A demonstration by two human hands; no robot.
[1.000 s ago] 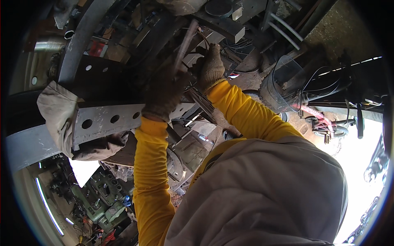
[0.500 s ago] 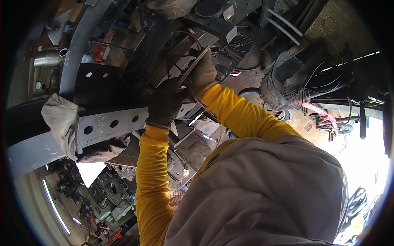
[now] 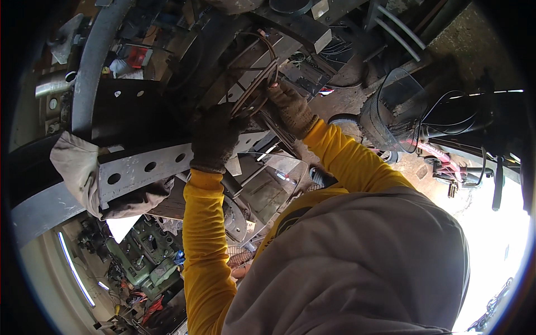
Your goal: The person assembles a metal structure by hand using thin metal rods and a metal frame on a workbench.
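Note:
My left hand point(image 3: 215, 137), in a dark work glove, is closed around the lower end of a bundle of thin, bent brown tubes point(image 3: 252, 89). These tubes slant up and to the right, curving into a loop point(image 3: 272, 56) at the far end. My right hand point(image 3: 293, 109), in a brown knitted glove, is closed with its fingertips pinched at the right side of the bundle. A bare fingertip seems to show there. What lies inside that pinch is too small to make out. Just below my left hand runs a grey steel beam point(image 3: 131, 167) with round holes.
A beige cloth point(image 3: 78, 164) hangs over the beam on the left. Right of my right hand stands a black wire-mesh basket point(image 3: 393, 111), with a pink bicycle frame point(image 3: 441, 159) near it. Green machinery point(image 3: 145, 262) sits at lower left. A thick curved grey bar point(image 3: 92, 72) rises at upper left.
My right hand has slid off its grip along the tubes and moved right and slightly nearer, now pinching at their side. More of the tubes and loop shows. The whole view has shifted slightly.

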